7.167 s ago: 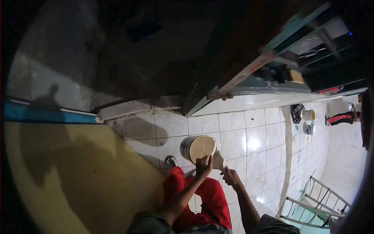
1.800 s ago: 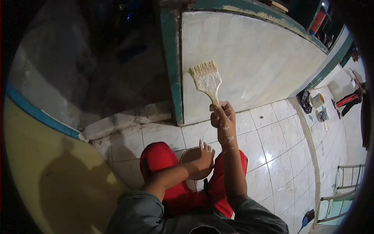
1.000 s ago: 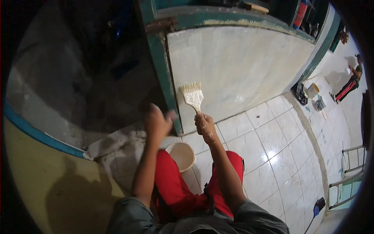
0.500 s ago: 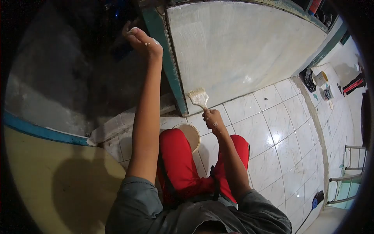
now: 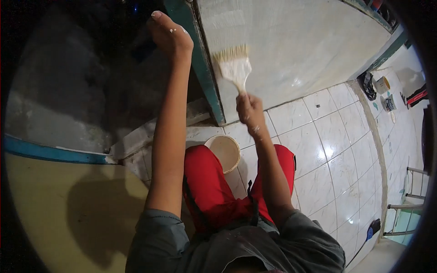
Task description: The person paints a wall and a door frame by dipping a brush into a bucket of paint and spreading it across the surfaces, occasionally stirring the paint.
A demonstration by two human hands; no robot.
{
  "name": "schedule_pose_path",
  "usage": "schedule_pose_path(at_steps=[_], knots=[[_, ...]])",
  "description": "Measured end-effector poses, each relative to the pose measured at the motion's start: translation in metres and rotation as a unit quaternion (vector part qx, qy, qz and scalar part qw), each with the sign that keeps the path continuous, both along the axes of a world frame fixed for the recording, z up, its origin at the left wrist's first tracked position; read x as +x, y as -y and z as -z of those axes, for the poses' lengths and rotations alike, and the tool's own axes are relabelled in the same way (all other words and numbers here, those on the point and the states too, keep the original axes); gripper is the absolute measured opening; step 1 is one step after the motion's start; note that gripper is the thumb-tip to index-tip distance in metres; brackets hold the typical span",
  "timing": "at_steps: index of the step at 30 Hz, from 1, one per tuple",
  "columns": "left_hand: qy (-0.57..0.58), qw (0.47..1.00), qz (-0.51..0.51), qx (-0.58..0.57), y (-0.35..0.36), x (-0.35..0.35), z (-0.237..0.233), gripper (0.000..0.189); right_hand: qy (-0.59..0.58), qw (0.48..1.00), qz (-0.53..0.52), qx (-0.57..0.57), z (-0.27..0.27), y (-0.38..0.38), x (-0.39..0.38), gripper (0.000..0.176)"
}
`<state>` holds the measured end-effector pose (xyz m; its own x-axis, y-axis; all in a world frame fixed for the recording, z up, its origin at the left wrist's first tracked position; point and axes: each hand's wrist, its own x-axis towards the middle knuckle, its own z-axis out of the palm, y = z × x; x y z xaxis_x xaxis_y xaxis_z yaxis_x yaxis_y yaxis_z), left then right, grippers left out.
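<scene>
My right hand [image 5: 250, 110] is closed around the handle of a wide paintbrush [image 5: 236, 68]. Pale bristles point upward over the lower left part of a whitish wall panel [image 5: 296, 50], close to its green frame [image 5: 196, 54]. My left hand [image 5: 172, 36] is raised beside that frame, on its dark side. White paint spots mark its thumb and wrist; the thumb is stretched out and the other fingers are mostly in shadow, with nothing seen in them. A round bucket [image 5: 238, 154] stands on the floor by my red-trousered left knee.
White tiles [image 5: 314, 141] cover the floor below the panel. At the right lie a black plastic bag [image 5: 367, 85], a yellowish tub [image 5: 382, 84] and a labelled can [image 5: 389, 103]. Farther down are metal rails [image 5: 403, 207] and a blue-black brush [image 5: 373, 228]. A yellow surface [image 5: 36, 204] is at lower left.
My right hand has lifted the paintbrush from the panel's bottom edge to higher up the panel. My left hand has shifted slightly upward in view, still beside the frame.
</scene>
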<state>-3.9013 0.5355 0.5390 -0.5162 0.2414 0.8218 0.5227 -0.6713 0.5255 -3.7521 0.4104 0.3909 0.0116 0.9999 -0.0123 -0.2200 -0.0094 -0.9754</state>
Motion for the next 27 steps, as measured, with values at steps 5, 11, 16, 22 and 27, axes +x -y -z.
schedule_pose_path(at_steps=[5,11,16,22,27], knots=[[-0.004,0.995,0.043,-0.089,0.008,-0.002,0.001,0.056,-0.044,0.988,-0.051,-0.140,0.108,0.024,-0.008,0.037],[0.036,0.995,0.006,-0.088,0.013,0.008,-0.003,0.053,0.011,0.954,-0.049,-0.294,0.150,0.018,-0.003,0.034],[0.048,0.992,0.009,-0.120,0.017,0.011,-0.005,0.054,0.076,0.957,-0.035,-0.277,0.086,0.017,0.007,0.036],[0.031,0.991,-0.022,-0.127,0.015,0.007,0.017,0.048,0.023,0.983,0.004,-0.182,-0.020,0.027,0.023,0.035],[0.040,0.995,0.010,-0.089,0.008,0.006,0.043,0.049,0.061,0.993,-0.049,-0.086,-0.007,0.012,0.045,0.039]])
